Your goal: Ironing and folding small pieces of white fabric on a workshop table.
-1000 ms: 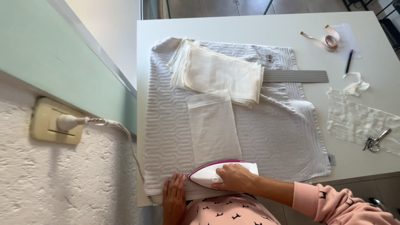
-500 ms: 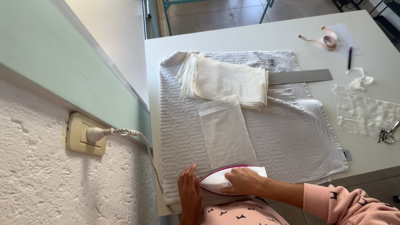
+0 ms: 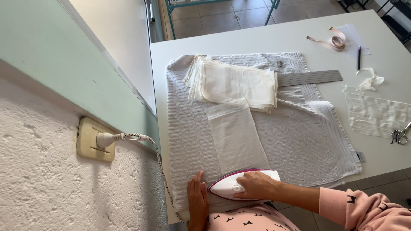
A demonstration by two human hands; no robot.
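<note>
The right hand (image 3: 257, 186) has its fingers closed over the handle of the iron (image 3: 242, 185), which sits at the near edge of the worktop (image 3: 257, 40), its tip pointing left. The left hand (image 3: 198, 197) lies flat, fingers stretched out and holding nothing, pressing the towel (image 3: 188, 132) just beside the iron's tip. The iron rests on the near end of a cloth strip (image 3: 236, 137) laid on the towel. At the strip's far end lies a stack of folded cloth (image 3: 233, 83), with a grey ruler (image 3: 310, 78) to its right. The iron's cord (image 3: 160, 167) hangs off the left edge to a plug (image 3: 107, 139) in a wall socket (image 3: 90, 141). Toward the right edge lie a mesh piece (image 3: 376, 115), scissors (image 3: 400, 135), a pen (image 3: 358, 57) and a tape measure (image 3: 336, 40).
</note>
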